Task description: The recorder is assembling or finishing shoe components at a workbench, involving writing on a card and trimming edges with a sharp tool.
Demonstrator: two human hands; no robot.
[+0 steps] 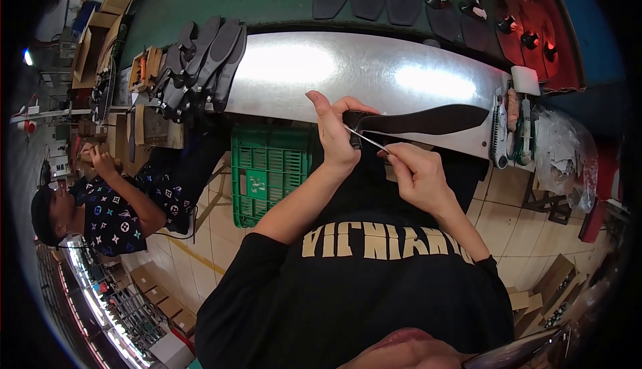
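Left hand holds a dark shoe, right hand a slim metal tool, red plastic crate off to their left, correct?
The crate is green, not red, in the head view; the left hand holds the dark shoe, the right hand the slim metal tool.

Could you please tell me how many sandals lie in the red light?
3, on the belt: left sandal, middle sandal and right sandal, side by side. Others may be hidden.

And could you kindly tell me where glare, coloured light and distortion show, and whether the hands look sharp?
Head view, middle: two white glare patches on the bench; head view, upper right: red light tints several sandals; head view, rim: black corners, with the bench's edges bowed; head view, centre: the left hand and right hand look fairly sharp.
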